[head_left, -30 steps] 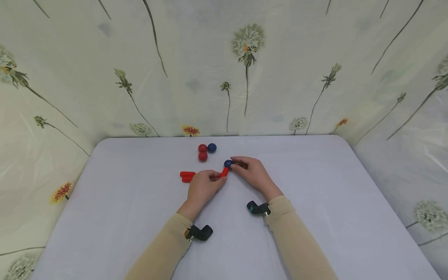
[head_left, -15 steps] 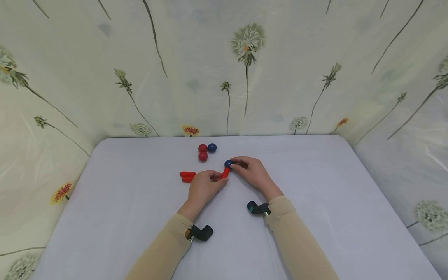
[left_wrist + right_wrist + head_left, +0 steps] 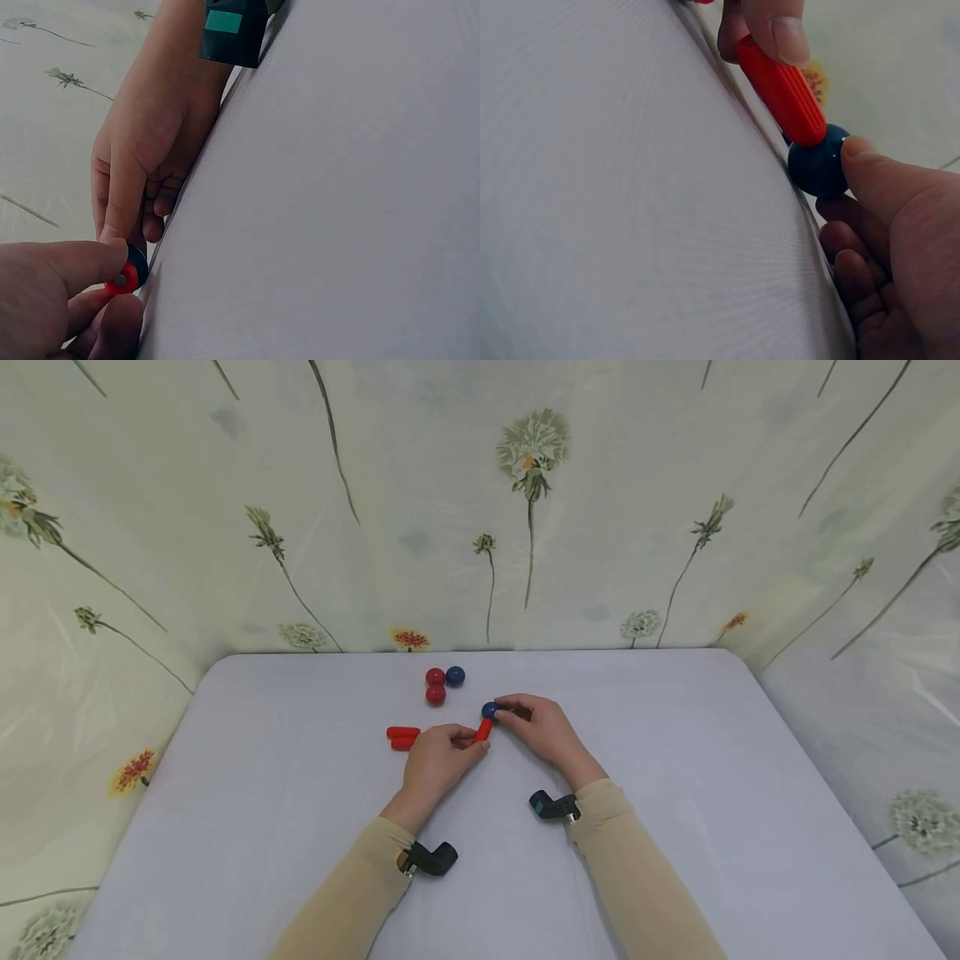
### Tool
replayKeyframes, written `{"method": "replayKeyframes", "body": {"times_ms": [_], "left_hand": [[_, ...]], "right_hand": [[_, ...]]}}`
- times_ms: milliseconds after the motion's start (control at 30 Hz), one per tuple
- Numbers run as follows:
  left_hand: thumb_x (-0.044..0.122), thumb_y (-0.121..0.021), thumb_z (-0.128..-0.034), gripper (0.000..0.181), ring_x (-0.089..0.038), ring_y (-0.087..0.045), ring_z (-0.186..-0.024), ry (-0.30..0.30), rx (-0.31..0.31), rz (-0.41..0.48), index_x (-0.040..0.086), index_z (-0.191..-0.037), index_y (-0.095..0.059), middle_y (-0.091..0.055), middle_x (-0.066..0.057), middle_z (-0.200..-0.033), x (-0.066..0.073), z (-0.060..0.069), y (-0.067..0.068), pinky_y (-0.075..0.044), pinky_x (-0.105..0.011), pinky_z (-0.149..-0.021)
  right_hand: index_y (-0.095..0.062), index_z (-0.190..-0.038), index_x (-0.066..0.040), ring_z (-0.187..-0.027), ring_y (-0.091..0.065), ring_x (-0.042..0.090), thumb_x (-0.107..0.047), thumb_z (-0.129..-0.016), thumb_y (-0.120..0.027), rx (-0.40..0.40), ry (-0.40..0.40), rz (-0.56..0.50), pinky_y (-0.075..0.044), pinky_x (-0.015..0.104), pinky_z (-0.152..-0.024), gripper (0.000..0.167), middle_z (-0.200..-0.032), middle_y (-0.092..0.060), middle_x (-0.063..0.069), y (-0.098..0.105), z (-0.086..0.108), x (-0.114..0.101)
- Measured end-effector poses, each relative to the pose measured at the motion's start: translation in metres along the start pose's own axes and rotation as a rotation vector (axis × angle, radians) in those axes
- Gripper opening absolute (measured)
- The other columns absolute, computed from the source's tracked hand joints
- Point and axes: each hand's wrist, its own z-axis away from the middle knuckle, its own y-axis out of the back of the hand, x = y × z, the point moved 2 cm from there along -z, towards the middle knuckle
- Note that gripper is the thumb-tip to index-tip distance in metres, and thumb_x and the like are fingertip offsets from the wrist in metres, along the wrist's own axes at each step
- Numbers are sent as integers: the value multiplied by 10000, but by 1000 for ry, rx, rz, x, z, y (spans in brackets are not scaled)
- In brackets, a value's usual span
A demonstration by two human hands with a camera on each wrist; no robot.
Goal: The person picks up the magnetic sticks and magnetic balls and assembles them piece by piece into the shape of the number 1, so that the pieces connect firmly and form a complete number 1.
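My left hand (image 3: 441, 764) pinches a short red rod (image 3: 483, 729) between thumb and fingers. In the right wrist view the ridged red rod (image 3: 784, 94) has one end against a blue ball (image 3: 817, 169). My right hand (image 3: 545, 731) holds that blue ball (image 3: 490, 710) between thumb and fingertips. The left wrist view shows the rod's red end (image 3: 120, 282) between the left thumb and fingers, with the dark blue ball partly hidden behind it. Whether rod and ball are joined, I cannot tell.
Two red rods (image 3: 402, 732) lie side by side just left of my left hand. Beyond them, two red balls (image 3: 435, 695) and another blue ball (image 3: 455, 676) sit together on the white table (image 3: 675, 860). A flowered cloth (image 3: 420, 485) hangs behind the table.
The left hand and its red rod have shifted very slightly right compared with a second ago. Both hands keep their holds on the rod and ball.
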Motion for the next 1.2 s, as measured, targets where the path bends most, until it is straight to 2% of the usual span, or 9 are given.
{"method": "replayKeyframes", "body": {"times_ms": [300,833,900,1000,1100,1200], "left_hand": [[434,-753,-856,314,-108,-622,-792,3,-1,-1,178,-1039,-762,-698,77,-844,0,0,0,-499,-299,-685],[450,-770,-834,427,-127,-609,-870,-2,-4,-14,188,-1165,-708,-684,79,-925,-3,6,4,-509,-327,-742],[451,-769,-835,427,-120,-602,-866,-4,-3,-29,210,-1180,-698,-679,89,-951,-5,6,8,-506,-318,-728],[447,-770,-835,388,-108,-597,-779,0,9,-36,248,-1161,-701,-666,108,-963,-11,4,17,-496,-299,-683],[419,-772,-840,334,-125,-590,-737,11,24,-22,254,-1125,-711,-665,98,-959,-16,1,30,-490,-308,-670],[404,-773,-845,326,-144,-584,-799,25,37,-31,242,-1121,-708,-669,68,-978,-19,-1,43,-498,-318,-701]], "right_hand": [[-704,-1201,-277,-877,-623,89,-540,-896,-658,0,-16,-3,-507,349,-808,405,-1054,-690,-124,0,0,0],[-703,-1198,-277,-854,-614,110,-487,-904,-684,5,-21,-1,-502,355,-794,362,-1021,-685,-118,-1,-1,2],[-702,-1200,-273,-860,-612,114,-486,-903,-685,2,-21,1,-504,356,-799,366,-1026,-685,-114,-1,-2,2],[-699,-1205,-278,-865,-603,117,-503,-902,-676,-5,-27,9,-501,350,-800,377,-1027,-681,-115,-1,-2,2],[-695,-1211,-279,-873,-598,121,-518,-902,-667,-13,-37,11,-501,350,-802,391,-1033,-677,-112,-2,-2,2],[-695,-1208,-282,-877,-597,126,-508,-906,-668,-14,-41,14,-499,353,-801,378,-1032,-674,-110,-1,-1,1]]}}
